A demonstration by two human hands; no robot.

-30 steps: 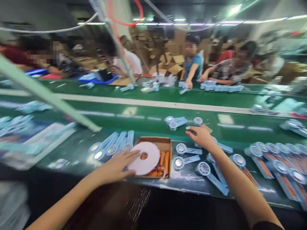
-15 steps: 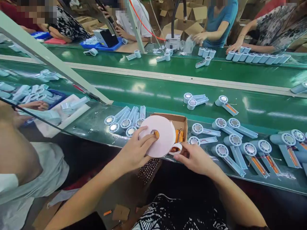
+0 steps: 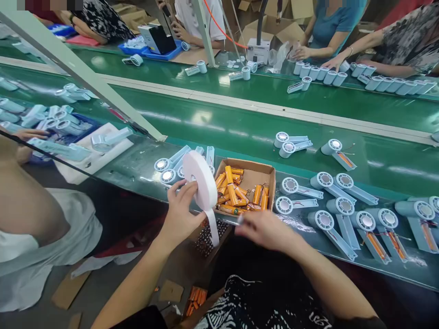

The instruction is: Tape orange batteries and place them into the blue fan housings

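My left hand (image 3: 181, 208) grips a roll of white tape (image 3: 202, 180), turned partly edge-on, with fingers in its core. A loose strip of tape hangs from the roll's lower side. My right hand (image 3: 265, 228), smeared by motion, is closed at the table's edge in front of a cardboard box (image 3: 255, 169). A small whitish bit shows at its fingertips; what it is I cannot make out. Orange cylindrical batteries (image 3: 233, 189) with thin wires lie in the box. Light blue fan housings (image 3: 168, 176) lie partly behind the tape roll.
More fan housings (image 3: 343, 205) lie on the right, some with orange batteries in their handles. Green conveyor belts (image 3: 233, 116) run beyond the table. A slanted metal post (image 3: 82, 73) stands at left. A neighbour's arm reaches toward a blue tray (image 3: 82, 132). Other people work across the belt.
The tape roll has moved left and tilted from face-on to nearly edge-on, uncovering the batteries. My right hand has come away from the roll toward me. The strip now hangs down.
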